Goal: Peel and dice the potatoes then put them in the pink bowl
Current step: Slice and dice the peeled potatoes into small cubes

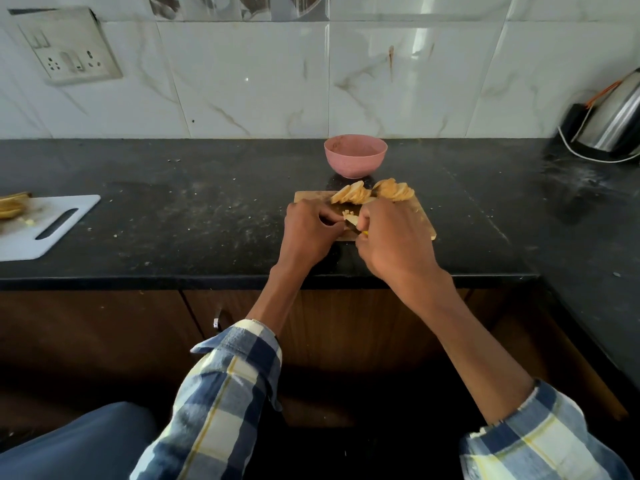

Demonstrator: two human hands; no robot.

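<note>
Two hands work over a small wooden cutting board on the black bench. Left hand has fingers curled down, pinching a pale potato piece against the board. Right hand is curled round a knife; only a bit of yellow handle shows under the fingers, blade mostly hidden between the hands. A few small diced bits lie just beyond the held piece. Potato slices, peeled, sit in two fanned stacks along the far edge of the board, touching each other. Pink bowl stands on the bench just behind the board, near the tiled wall; no potato visible in it from this angle. White plastic cutting board lies far left on the bench with some yellowish scraps on it, too cut off to identify. Steel kettle with a white cord sits at far right. Wall socket panel upper left. Plaid sleeves rolled up on both forearms.
</note>
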